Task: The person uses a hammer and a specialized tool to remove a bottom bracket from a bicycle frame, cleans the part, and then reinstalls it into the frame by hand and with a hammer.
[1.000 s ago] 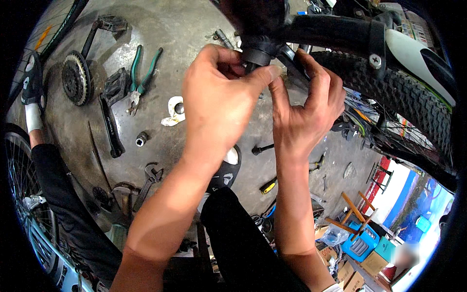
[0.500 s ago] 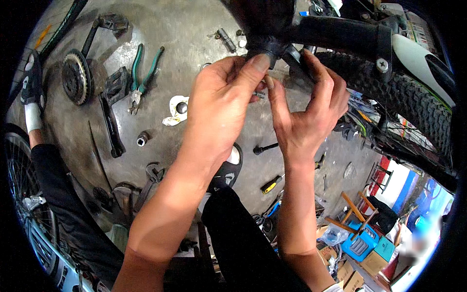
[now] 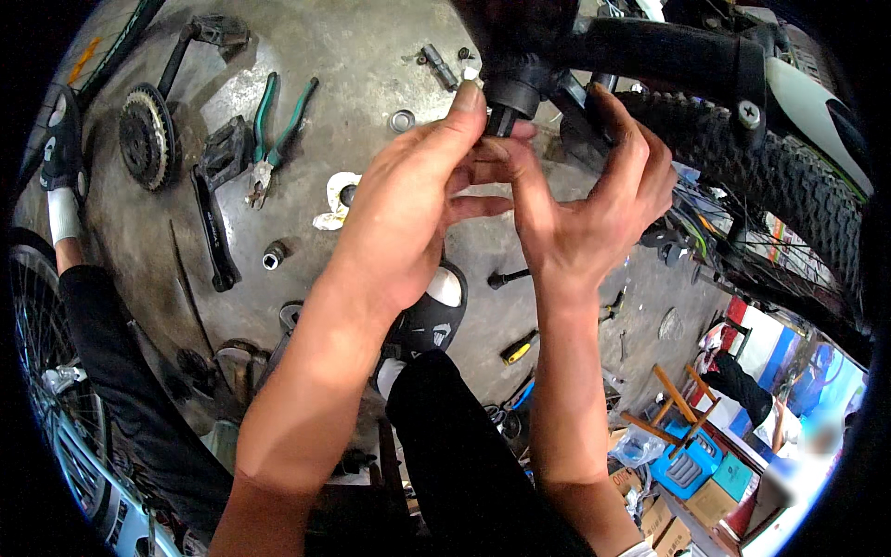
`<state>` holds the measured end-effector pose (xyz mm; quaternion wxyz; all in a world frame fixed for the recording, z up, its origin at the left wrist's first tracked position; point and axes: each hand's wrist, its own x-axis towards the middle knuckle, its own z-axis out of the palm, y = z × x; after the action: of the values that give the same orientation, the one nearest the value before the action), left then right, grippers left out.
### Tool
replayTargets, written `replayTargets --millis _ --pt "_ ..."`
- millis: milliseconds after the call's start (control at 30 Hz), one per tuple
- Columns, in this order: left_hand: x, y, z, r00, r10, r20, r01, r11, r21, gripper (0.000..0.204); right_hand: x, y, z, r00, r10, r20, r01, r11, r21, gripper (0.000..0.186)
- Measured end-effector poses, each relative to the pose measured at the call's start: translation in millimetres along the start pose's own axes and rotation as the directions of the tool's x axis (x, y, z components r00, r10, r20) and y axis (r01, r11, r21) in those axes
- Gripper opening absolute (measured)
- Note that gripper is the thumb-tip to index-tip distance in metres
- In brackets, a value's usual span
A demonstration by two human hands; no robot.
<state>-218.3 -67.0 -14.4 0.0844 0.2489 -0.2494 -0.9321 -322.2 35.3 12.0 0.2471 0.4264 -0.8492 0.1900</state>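
A black bottom bracket shell [image 3: 513,90] on a bicycle frame is at the top centre, with a short dark axle [image 3: 501,121] sticking out toward me. My left hand [image 3: 408,190] is closed round this axle, thumb on its left side and a fingertip showing beyond it on the right. The other left fingers curl underneath, partly hidden. My right hand [image 3: 580,200] has its thumb tip at the axle's end, close against the left fingers. Its index finger reaches apart from the thumb, up beside a black frame tube [image 3: 574,107].
Green-handled pliers [image 3: 278,130], a crankset [image 3: 148,144], a crank arm [image 3: 212,227], a socket [image 3: 273,255] and a metal ring [image 3: 402,120] lie on the floor. A knobby tyre [image 3: 789,176] stands at right. Another bicycle's wheel [image 3: 60,343] borders the left. A yellow-black screwdriver [image 3: 520,348] lies beyond my foot.
My left thumb has moved left and up from the shell's end, and the dark axle now shows. My left fingers have spread lower. The view has shifted slightly.
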Motion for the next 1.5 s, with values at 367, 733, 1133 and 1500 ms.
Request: replayTargets --millis 367,733,1133,1500 --pt "6.5 -3.7 10.1 0.993 0.114 -0.015 -0.115 0.987 -0.112 0.035 -1.2 -0.5 3.1 0.999 0.012 0.050 -0.011 0.999 -0.037 0.065" --pt "4.4 3.1 16.0 0.996 0.061 -0.068 -0.073 0.978 -0.197 0.028 -5.3 1.9 6.7 1.000 0.013 0.026 -0.012 0.999 -0.037 0.064" --pt "-1.2 17.4 7.4 0.978 0.089 -0.189 -0.072 0.993 0.095 0.037 -2.5 -3.2 6.1 1.000 0.010 -0.015 -0.011 0.999 -0.031 0.070" --pt "-23.3 49.7 26.2 0.724 0.525 -0.449 -0.351 0.839 0.415 0.034 -8.4 5.0 17.2 0.989 0.004 -0.147 -0.006 1.000 -0.015 0.071"
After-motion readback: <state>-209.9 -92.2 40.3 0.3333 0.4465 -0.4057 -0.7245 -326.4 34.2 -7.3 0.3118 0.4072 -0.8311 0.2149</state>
